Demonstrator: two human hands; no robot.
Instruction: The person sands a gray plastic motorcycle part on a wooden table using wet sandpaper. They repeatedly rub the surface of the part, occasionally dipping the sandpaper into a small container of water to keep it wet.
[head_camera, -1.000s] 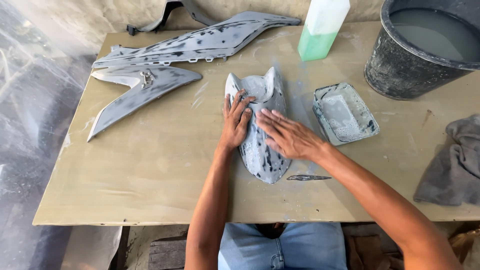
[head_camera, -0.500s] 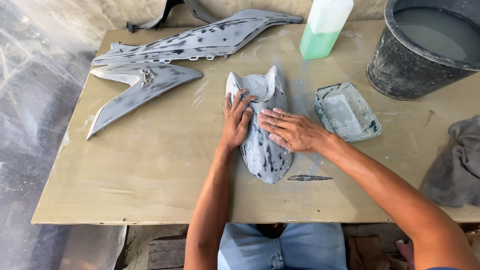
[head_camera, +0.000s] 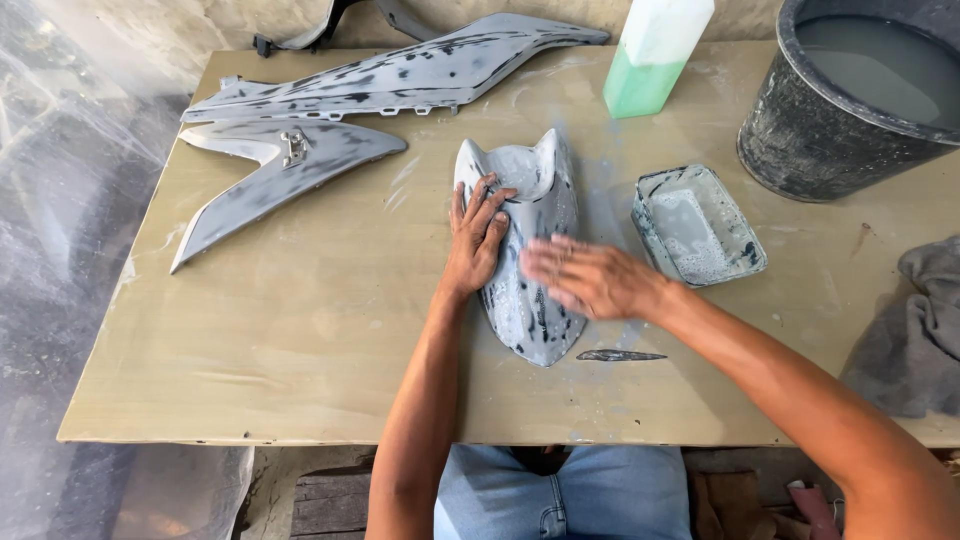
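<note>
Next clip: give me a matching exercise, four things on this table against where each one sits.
Things:
1. bucket of grey water
2. grey cloth
3. long grey panels
4. rectangular tray

Places:
A. far left of the table
B. right edge of the table
C. far right corner
D. just right of the fender under both hands

Pairs: 1-C, 2-B, 3-A, 4-D

Grey primed fender panel (head_camera: 528, 300), black-speckled, convex side up, lengthwise on table
</note>
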